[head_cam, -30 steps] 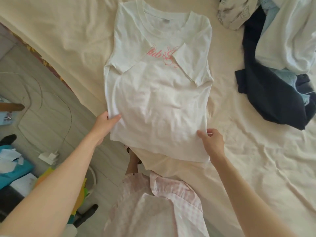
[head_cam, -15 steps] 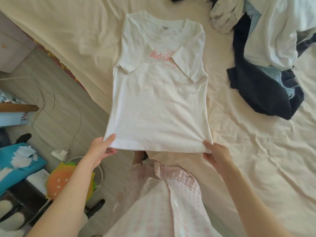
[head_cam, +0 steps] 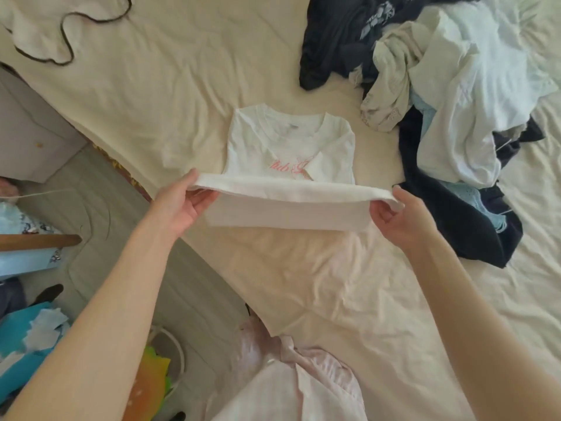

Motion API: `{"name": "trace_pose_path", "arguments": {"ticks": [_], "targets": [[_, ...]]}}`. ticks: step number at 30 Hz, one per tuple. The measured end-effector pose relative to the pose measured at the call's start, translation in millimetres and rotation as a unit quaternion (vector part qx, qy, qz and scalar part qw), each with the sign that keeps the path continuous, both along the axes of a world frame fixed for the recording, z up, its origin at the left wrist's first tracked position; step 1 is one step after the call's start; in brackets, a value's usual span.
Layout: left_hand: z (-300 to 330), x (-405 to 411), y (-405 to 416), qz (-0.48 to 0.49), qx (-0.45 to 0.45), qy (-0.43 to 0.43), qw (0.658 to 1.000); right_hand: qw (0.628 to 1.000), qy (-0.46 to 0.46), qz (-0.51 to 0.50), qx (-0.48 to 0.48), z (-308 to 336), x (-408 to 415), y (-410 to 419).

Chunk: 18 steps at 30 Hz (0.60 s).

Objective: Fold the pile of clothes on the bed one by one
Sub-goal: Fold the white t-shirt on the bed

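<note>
White T-shirt (head_cam: 291,153) lies mid-bed, collar pointing away from the person, its long axis running from the collar toward the near edge, sleeves folded in over the chest and a pink print showing just above the raised fold. Bed (head_cam: 182,95), in a creased cream sheet, fills most of the view and carries everything. To the right of the shirt, a heap of clothes (head_cam: 455,101) sprawls loose: white and pale blue pieces on top, a dark navy garment spreading beneath them toward the near side, another dark piece at the far end, close to the shirt but not touching it. At the far left corner sits a white garment with a dark trim (head_cam: 39,28), well apart from the shirt. Now the hem: it is lifted off the sheet and held level across the shirt, over the lower body. Left hand (head_cam: 179,205) pinches the left end of the hem, thumb on top, fingers (head_cam: 202,199) curled underneath. Right hand (head_cam: 400,217) pinches the right end the same way, fingers tucked under the cloth.
</note>
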State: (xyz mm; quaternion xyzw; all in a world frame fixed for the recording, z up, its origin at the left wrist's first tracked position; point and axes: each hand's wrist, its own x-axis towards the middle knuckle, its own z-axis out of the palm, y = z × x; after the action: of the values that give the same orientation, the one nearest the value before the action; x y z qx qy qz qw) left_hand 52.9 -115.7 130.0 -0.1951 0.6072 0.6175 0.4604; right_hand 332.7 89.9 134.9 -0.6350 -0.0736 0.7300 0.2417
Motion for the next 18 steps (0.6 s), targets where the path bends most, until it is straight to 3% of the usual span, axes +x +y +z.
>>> {"name": "trace_pose_path", "arguments": {"ticks": [4,7,10,14,16,18], "targets": [[0,-38,78,-0.034,0.029,0.047,0.998,0.998,0.041,0.002,0.050,-7,-54,56],[-19,-49,94,-0.075,0.007,0.055,0.996,0.995,0.017,0.036,0.088,-24,-70,71],[-54,-36,73,-0.140,-0.124,0.105,0.977,0.988,-0.086,0.103,0.081,-51,-59,54],[-97,-9,25,-0.199,-0.292,0.195,0.915,0.929,-0.298,0.205,0.079,-93,-16,9],[-109,-1,12,-0.206,-0.300,0.170,0.916,0.913,-0.321,0.244,0.062,-106,-3,-5],[-115,3,9,-0.169,-0.272,0.088,0.943,0.934,-0.257,0.247,0.022,-111,-1,-10]]}}
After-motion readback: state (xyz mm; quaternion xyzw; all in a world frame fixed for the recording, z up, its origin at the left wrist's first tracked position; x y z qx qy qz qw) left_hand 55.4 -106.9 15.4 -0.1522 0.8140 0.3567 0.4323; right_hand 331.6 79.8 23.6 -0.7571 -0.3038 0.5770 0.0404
